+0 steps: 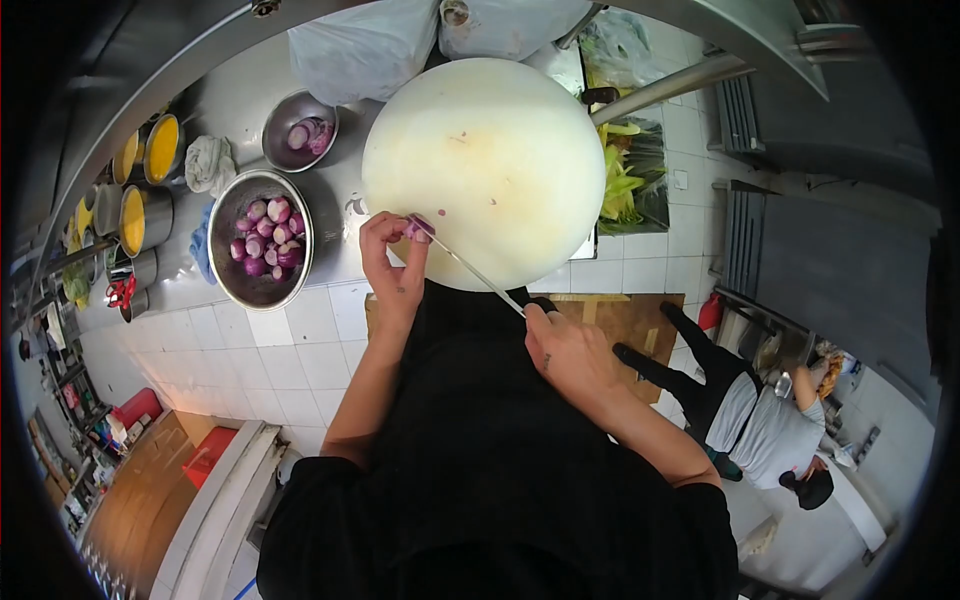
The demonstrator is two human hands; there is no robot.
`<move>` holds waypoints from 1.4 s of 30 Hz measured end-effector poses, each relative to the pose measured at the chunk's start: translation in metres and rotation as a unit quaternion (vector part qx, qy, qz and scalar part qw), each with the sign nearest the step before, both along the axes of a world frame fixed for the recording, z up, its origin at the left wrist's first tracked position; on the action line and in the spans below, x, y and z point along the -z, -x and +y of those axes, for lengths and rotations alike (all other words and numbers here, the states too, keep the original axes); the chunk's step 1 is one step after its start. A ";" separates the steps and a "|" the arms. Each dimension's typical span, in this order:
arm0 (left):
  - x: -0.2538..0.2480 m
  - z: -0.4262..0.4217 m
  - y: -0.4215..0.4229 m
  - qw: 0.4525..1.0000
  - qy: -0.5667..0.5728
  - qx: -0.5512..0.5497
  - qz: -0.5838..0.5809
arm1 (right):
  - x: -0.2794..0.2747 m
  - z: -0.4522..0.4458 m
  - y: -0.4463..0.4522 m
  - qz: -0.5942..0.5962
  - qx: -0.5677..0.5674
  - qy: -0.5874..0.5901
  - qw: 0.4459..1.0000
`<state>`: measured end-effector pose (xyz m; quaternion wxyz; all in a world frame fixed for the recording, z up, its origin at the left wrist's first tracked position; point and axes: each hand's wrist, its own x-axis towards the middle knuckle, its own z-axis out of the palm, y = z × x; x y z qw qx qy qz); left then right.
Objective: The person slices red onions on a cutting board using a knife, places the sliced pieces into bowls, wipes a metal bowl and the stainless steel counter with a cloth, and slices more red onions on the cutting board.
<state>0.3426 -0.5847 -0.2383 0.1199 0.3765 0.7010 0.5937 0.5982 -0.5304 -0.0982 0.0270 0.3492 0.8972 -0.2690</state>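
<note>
Pinched in the fingers of my left hand (390, 255) is a red onion (418, 227), at the near left edge of a round white cutting board (490, 150). My right hand (565, 350) is closed around the handle of a knife (470, 268), whose blade reaches up and left to the onion. The blade tip seems to touch the onion. A few small purple scraps lie on the board. To the left, a large steel bowl (220, 270) contains several whole red onions (265, 238). Behind it, a smaller steel bowl (272, 125) holds onion pieces (311, 135).
Plastic bags (365, 50) stand behind the board. Steel pots with yellow contents (163, 148) and a grey cloth (208, 165) are at the left. Green leaves (622, 185) lie in a dark bag at the right. A co-worker (765, 420) stands further right.
</note>
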 end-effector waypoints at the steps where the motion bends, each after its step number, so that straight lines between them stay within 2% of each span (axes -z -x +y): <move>1: -0.001 0.000 0.000 1.000 0.002 0.000 0.003 | 0.000 0.000 0.001 -0.002 0.000 0.002 1.000; 5: 0.002 -0.002 0.001 1.000 0.009 0.001 -0.001 | 0.007 0.005 0.014 -0.004 0.009 0.024 1.000; 8: -0.003 -0.001 0.001 1.000 0.010 0.005 -0.001 | 0.044 0.018 0.031 -0.008 -0.011 0.072 0.997; 10: -0.002 -0.002 0.003 1.000 0.013 0.009 0.008 | 0.049 0.022 0.041 -0.033 -0.009 0.069 0.997; 12: -0.004 -0.004 0.002 1.000 0.019 0.016 0.017 | 0.050 0.020 0.043 -0.059 -0.005 0.068 0.996; 15: -0.007 0.000 0.000 0.998 0.052 0.010 0.024 | 0.054 0.017 0.034 -0.027 0.004 0.055 0.998; 18: -0.009 -0.001 0.003 0.994 0.073 0.033 0.078 | 0.055 0.013 0.031 -0.006 0.013 0.050 0.999; 20: -0.009 -0.001 0.003 0.998 0.050 0.026 0.010 | 0.052 0.014 0.030 -0.023 0.011 0.057 0.998; 27: -0.013 0.003 0.002 0.996 0.067 0.032 0.050 | 0.050 0.009 0.036 0.006 0.013 0.044 0.999; 30: -0.015 0.002 0.002 0.994 0.078 0.037 0.060 | 0.048 0.008 0.040 -0.023 0.025 0.055 0.998; 33: -0.014 0.002 0.001 0.998 0.053 0.018 0.000 | 0.050 0.011 0.040 -0.022 0.019 0.060 0.998; 35: -0.011 0.002 0.007 0.996 0.065 0.055 0.027 | 0.046 0.012 0.040 -0.021 0.016 0.063 0.998; 39: -0.013 0.003 0.007 0.992 0.095 0.051 0.069 | 0.049 0.013 0.043 -0.011 0.018 0.055 0.998; 42: -0.014 0.000 0.006 0.997 0.065 0.029 0.020 | 0.053 0.012 0.042 -0.007 0.020 0.057 0.998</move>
